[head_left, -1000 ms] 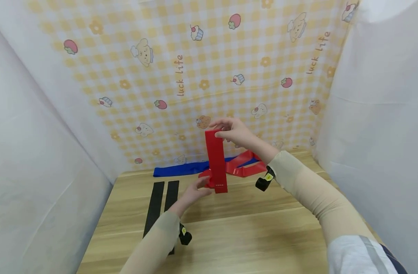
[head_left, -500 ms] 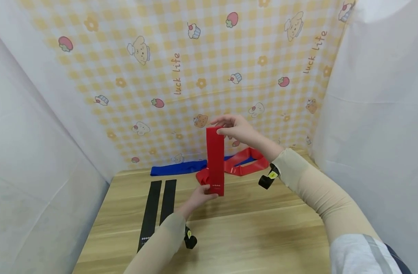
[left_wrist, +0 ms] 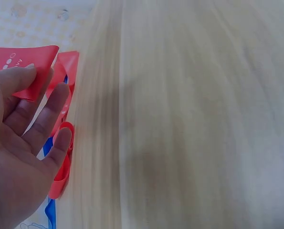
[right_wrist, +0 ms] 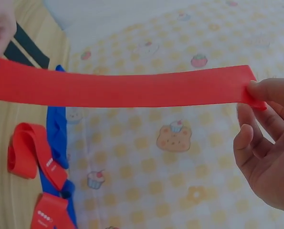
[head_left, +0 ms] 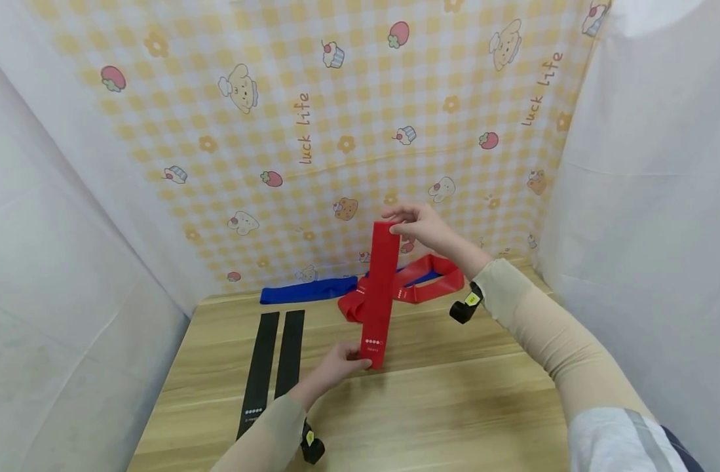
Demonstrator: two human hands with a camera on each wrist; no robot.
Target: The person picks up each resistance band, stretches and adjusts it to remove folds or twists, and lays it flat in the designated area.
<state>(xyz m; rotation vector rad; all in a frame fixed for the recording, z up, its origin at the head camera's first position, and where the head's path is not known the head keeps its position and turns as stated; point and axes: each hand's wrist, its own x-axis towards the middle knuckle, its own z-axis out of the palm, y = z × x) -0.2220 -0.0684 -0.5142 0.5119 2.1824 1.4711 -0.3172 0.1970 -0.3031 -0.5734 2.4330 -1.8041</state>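
A flat red resistance band (head_left: 380,288) stretches nearly upright between both hands above the table, with white dots and lettering near its lower end. My right hand (head_left: 421,227) pinches the top end between thumb and fingers. Down at the bottom end, my left hand (head_left: 337,367) pinches the band, its thumb over the front. In the left wrist view the thumb presses the band (left_wrist: 29,62) against the index side while the other fingers spread loosely. The right wrist view shows the whole band (right_wrist: 132,89) held flat, its right end in the thumb grip.
Behind lie more red bands (head_left: 436,278), looped and crumpled over a blue band (head_left: 306,290) along the back edge. Two black bands (head_left: 289,354) lie side by side at the left of the wooden table (head_left: 442,419). Fabric walls stand at the back and sides.
The left hand, at first beside the red band, has taken its lower end and pulled it down. The right hand has shifted slightly right, and the band looks longer and tauter.
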